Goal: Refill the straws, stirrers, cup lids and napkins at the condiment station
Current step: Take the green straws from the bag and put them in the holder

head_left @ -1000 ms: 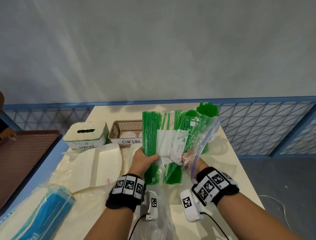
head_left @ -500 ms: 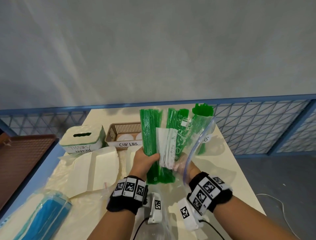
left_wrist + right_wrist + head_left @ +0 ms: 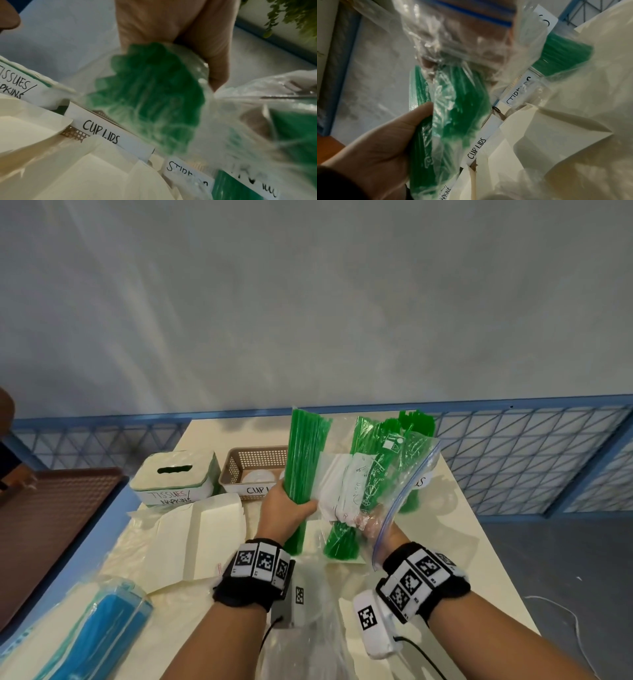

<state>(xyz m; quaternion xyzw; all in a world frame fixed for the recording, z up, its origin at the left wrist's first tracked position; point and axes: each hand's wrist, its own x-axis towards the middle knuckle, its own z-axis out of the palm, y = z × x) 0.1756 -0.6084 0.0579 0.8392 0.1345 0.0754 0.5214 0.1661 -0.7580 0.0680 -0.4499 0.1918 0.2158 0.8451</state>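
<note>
My left hand [image 3: 284, 508] grips a wrapped bundle of green straws [image 3: 306, 460] upright over the table. My right hand [image 3: 370, 520], seen through clear plastic, holds an unsealed zip bag [image 3: 397, 474] with a second green straw bundle [image 3: 342, 539] in it. In the left wrist view the bundle's end [image 3: 150, 94] fills the middle, with my fingers [image 3: 205, 47] wrapped round it. The right wrist view shows the zip bag [image 3: 462, 33] above the gripped bundle [image 3: 462, 115]. Behind stand the cup lids basket [image 3: 253, 463], the tissues/napkins box [image 3: 174, 477] and more green straws [image 3: 416, 419] in a labelled holder.
Folded white paper [image 3: 191, 539] lies left of my hands. A blue pack in plastic [image 3: 99, 638] sits at the front left, and a crumpled clear bag [image 3: 308, 628] lies between my wrists. A brown tray [image 3: 44, 515] lies off the table's left edge. A stirrers label [image 3: 185, 170] shows.
My left hand has drawn its straw bundle leftward, away from the zip bag, so a wider gap shows between the two bundles. Both hands stay raised over the table.
</note>
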